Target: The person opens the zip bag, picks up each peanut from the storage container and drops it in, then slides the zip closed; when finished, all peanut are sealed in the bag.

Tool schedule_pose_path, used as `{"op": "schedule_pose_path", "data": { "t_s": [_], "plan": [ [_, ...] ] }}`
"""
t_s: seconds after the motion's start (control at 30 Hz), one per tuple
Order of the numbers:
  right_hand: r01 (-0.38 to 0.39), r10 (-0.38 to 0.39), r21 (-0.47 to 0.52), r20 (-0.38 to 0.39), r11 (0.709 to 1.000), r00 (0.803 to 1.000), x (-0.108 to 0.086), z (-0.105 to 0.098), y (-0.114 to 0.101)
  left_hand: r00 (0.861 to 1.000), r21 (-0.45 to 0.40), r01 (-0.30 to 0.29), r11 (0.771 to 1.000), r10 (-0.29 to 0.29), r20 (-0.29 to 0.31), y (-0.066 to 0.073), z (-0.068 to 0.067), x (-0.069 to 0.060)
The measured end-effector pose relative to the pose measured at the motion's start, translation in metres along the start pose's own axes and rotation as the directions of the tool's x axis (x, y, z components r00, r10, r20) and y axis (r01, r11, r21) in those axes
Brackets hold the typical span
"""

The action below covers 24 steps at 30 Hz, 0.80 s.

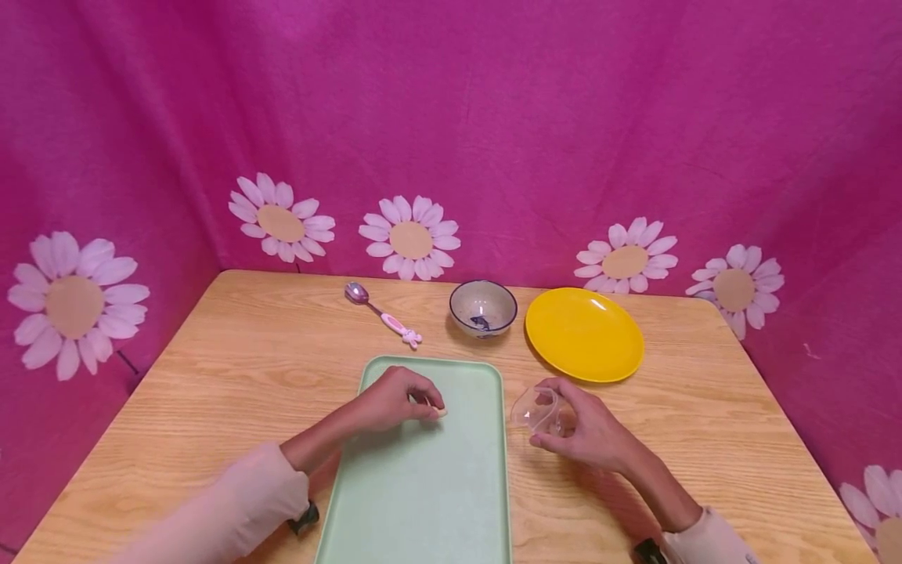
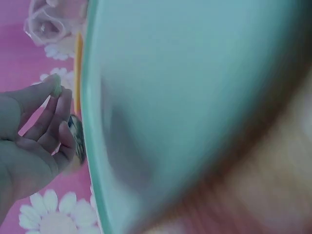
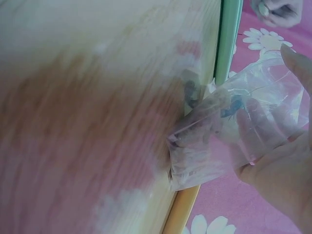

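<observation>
My left hand [image 1: 395, 399] is above the pale green tray [image 1: 451, 501], pinching a small pale piece [image 1: 441, 413] between thumb and fingertips. The left wrist view shows this small piece [image 2: 57, 87] as pale greenish; its exact kind is too small to tell. To the right of the tray, my right hand [image 1: 588, 427] holds a clear plastic container [image 1: 537, 409], fingers and thumb around its sides. In the right wrist view the see-through container [image 3: 209, 131] is tilted, and I cannot tell whether anything lies inside.
A spoon [image 1: 395, 323] with a pink rabbit handle lies behind the tray on the wooden table [image 1: 239, 376]. Right of it stand a small blue-rimmed bowl [image 1: 482, 307] and a yellow oval plate [image 1: 585, 335]. A pink flowered cloth [image 1: 479, 141] hangs behind the table and along its sides.
</observation>
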State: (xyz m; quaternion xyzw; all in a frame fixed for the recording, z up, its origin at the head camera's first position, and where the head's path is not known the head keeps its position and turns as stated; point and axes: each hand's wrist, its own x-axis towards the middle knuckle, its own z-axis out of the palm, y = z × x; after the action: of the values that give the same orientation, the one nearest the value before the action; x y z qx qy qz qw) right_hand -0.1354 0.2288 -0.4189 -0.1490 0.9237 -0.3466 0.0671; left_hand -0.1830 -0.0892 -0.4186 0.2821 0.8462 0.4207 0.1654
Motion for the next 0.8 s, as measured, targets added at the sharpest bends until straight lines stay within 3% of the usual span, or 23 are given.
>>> {"op": "schedule_pose_path", "data": {
  "t_s": [0.43, 0.6, 0.8],
  "plan": [
    [0.014, -0.014, -0.002, -0.002, 1.0, 1.0, 0.001, 0.0, -0.002, 0.999, -0.127, 0.013, 0.992, -0.019, -0.046, 0.044, 0.036, 0.034],
    [0.033, -0.033, -0.001, -0.014, 0.999, 0.999, 0.0, 0.0, -0.002, 0.998, -0.133, -0.005, 0.991, -0.003, -0.062, 0.056, 0.048, 0.043],
    [0.024, -0.024, 0.006, -0.009, 1.0, 1.0, 0.0, 0.001, -0.002, 0.999, -0.157, -0.034, 0.987, 0.029, -0.031, 0.064, 0.057, 0.049]
  ]
}}
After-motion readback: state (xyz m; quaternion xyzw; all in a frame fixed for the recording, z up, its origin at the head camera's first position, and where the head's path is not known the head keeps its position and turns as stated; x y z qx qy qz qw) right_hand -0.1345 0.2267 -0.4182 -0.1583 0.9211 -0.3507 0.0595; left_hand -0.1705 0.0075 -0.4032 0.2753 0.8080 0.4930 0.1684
